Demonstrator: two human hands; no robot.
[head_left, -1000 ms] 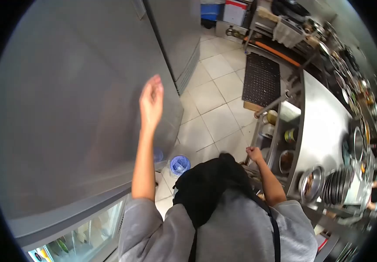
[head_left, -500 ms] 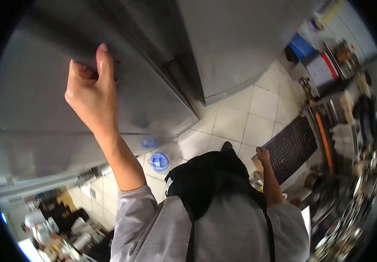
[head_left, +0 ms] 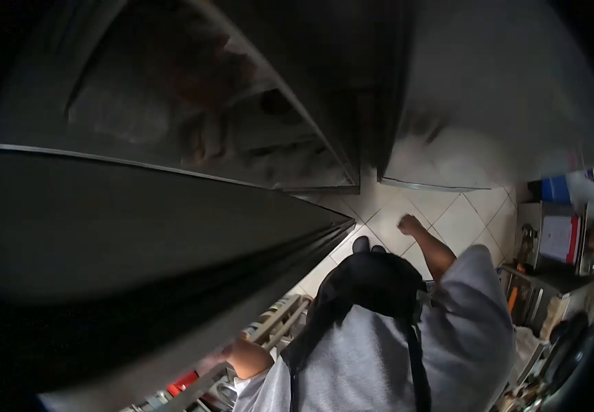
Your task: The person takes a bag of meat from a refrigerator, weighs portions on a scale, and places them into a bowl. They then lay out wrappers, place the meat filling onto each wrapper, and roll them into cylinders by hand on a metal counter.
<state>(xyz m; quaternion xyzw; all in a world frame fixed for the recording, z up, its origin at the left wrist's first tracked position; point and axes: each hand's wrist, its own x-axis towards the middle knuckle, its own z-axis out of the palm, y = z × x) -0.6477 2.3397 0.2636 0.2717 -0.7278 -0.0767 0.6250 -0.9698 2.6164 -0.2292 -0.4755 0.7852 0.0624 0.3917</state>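
A tall grey metal refrigerator door (head_left: 139,226) stands swung open on my left, its edge slanting across the view. Behind it, the dark interior (head_left: 269,154) shows blurred bags and packages that I cannot make out. My left hand (head_left: 220,357) is at the outer side of the door, low on the left; motion smears it and its fingers are hidden. My right hand (head_left: 410,224) hangs in front of me over the floor, fingers curled in, with no object visible in it.
Another grey metal door or panel (head_left: 496,103) stands to the right of the opening. Pale floor tiles (head_left: 393,202) lie between. At the right are a metal counter (head_left: 561,264), a red-edged white sheet (head_left: 559,239) and dark pans (head_left: 565,353). A rack (head_left: 279,323) is at lower left.
The left door has swung open toward me and exposed the interior. My left hand has moved down and back with it. My view has turned, and my right hand stays low and curled.
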